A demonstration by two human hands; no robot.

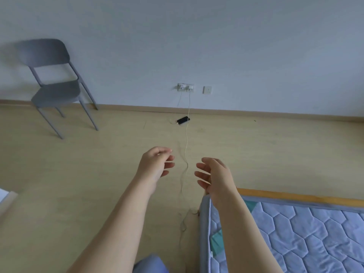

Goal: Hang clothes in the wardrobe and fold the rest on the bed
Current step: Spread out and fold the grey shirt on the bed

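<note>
Both my hands reach out over the wooden floor, palms facing each other. My left hand has relaxed, slightly bent fingers and holds nothing. My right hand is also empty, its fingers loosely spread, just above the corner of the bed. The bed has a quilted pale blue mattress with a grey border and a wooden frame edge. No clothes or wardrobe are in view, apart from a bit of blue fabric at the bottom edge.
A grey chair stands by the wall at the left. A black phone lies on the floor, charging from a wall socket. A white cable trails across the floor towards the bed corner.
</note>
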